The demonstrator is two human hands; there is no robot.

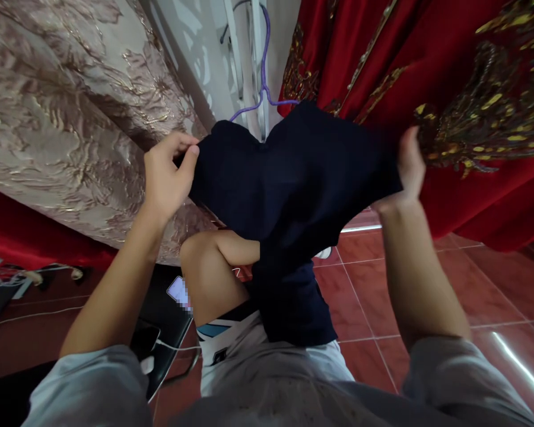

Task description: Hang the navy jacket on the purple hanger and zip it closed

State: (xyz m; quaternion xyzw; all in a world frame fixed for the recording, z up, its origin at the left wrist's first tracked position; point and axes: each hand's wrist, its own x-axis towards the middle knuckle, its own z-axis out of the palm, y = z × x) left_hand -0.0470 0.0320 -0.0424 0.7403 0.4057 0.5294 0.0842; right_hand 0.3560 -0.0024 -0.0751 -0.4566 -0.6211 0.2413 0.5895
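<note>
A dark navy shirt (293, 172) is spread out in front of me on a purple wire hanger (264, 71). Its lower part drapes down over my lap. My left hand (169, 166) pinches the garment's left edge between thumb and fingers. At the opposite edge, my right hand (410, 169) grips the cloth, thumb pointing up; the other fingers are mostly hidden and slightly blurred. The hanger's arms run under the shirt's shoulders, so their ends cannot be seen.
Pale embossed fabric (71, 112) hangs at left, and red cloth with gold sequins (476, 112) at right. Behind the hanger stands a white metal pole (244, 53). A black seat (169, 332) at lower left bears phones and a white cable. Red tiles (365, 296) cover the floor.
</note>
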